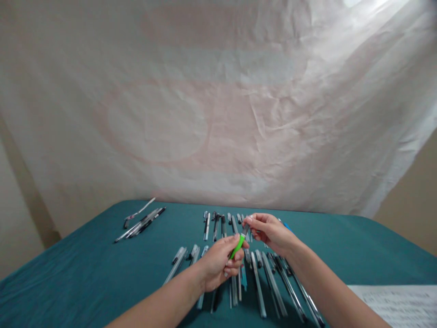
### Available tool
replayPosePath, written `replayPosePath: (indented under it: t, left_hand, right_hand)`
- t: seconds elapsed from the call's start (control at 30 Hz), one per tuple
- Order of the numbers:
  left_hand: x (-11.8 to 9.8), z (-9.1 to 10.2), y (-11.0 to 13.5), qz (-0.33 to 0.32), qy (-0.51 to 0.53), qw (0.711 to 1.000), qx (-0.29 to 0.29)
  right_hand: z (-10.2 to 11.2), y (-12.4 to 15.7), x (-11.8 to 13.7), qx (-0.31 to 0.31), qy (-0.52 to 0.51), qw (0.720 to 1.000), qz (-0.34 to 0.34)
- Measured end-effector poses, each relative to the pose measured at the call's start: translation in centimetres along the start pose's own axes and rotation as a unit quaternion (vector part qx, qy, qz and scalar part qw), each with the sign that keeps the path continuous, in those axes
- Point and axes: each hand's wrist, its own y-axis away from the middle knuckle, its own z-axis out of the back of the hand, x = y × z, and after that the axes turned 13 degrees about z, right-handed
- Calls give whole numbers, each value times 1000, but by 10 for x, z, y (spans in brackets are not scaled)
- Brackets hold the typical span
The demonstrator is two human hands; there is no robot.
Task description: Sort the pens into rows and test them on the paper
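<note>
My left hand (221, 259) is closed around a slim bright green object with a grey end (237, 247), held tilted above the rows of pens. What kind of object it is, I cannot make out. The fingertips of my right hand (269, 231) pinch its grey upper end. Beneath and in front of my hands lie a near row of pens (258, 287) and a far row of pens (206, 228), mostly clear or dark, each beside its cap or with caps close by. My hands and forearms hide part of both rows.
A small bundle of pens (139, 226) lies at the far left, with a thin white strip (143, 208) beside it. A printed sheet of paper (396, 303) is at the right front. The table has a teal cloth (85, 264); a pale sheet (218, 114) hangs behind.
</note>
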Motion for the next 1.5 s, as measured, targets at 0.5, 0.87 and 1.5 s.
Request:
replayPosePath:
  t: [0.5, 0.87, 1.5]
  left_hand:
    - [0, 3, 0, 5, 41, 999, 23]
    - [-1, 6, 1, 20, 70, 995, 69]
    - [7, 3, -3, -11, 22, 1000, -4]
  right_hand:
    - [-9, 4, 1, -24, 74, 996, 42]
    - [-6, 3, 4, 16, 5, 1000, 18]
    - [-3, 3, 1, 9, 17, 1000, -2]
